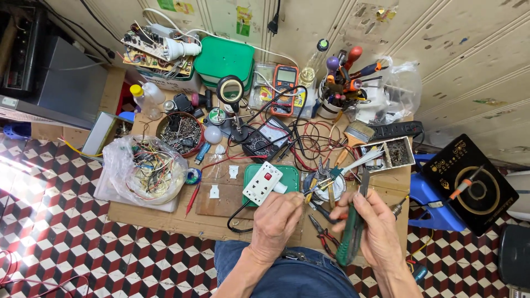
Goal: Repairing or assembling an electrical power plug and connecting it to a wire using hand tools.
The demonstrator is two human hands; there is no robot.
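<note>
My right hand (371,221) grips a green utility knife (353,229), its blade end pointing up toward the table. My left hand (276,221) is closed with the fingers curled just below a white socket box with a red switch (263,182); what it pinches is too small to tell. The socket box lies on a green lid (291,175). A black cable (236,216) loops from the socket box toward my left hand. Red-handled pliers (323,232) lie between my hands on the wooden board (165,215).
A round tin of hand tools (324,185) sits above my hands. A plastic bag of wire scraps (144,168), a bowl of screws (180,132), two multimeters (284,88) and a cup of screwdrivers (342,91) crowd the board. An induction cooker (477,185) stands on a blue stool at right.
</note>
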